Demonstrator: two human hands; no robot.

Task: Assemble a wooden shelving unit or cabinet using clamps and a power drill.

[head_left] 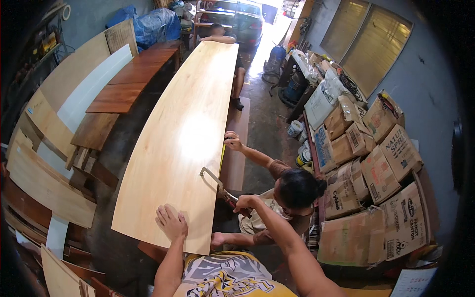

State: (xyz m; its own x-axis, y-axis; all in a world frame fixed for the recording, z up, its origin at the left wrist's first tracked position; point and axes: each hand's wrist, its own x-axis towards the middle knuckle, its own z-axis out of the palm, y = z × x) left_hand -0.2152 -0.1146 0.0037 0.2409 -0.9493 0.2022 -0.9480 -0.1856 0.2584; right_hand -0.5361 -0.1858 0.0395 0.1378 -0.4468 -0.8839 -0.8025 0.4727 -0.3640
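Observation:
A long pale wooden panel (163, 148) stretches away from me, with light glaring off its middle. My left hand (171, 222) lies flat on its near end, fingers spread. At the panel's right edge, my right hand (246, 202) grips the handles of a locking C-clamp (229, 198). One curved jaw of the clamp reaches over the panel, its tip on or just above the top face. The lower jaw is hidden below. A crouching co-worker (297, 193) has one hand (233, 141) at the right edge, by a thin yellow strip, and the other hand (217, 240) near the panel's close corner.
Another person (217, 35) leans on the panel's far end. Wooden boards (49, 198) and a reddish-brown tabletop (123, 81) line the left side. Cardboard boxes (351, 237) are stacked along the right wall. A vacuum-like machine (274, 62) stands beyond, and a car (237, 22) at the back.

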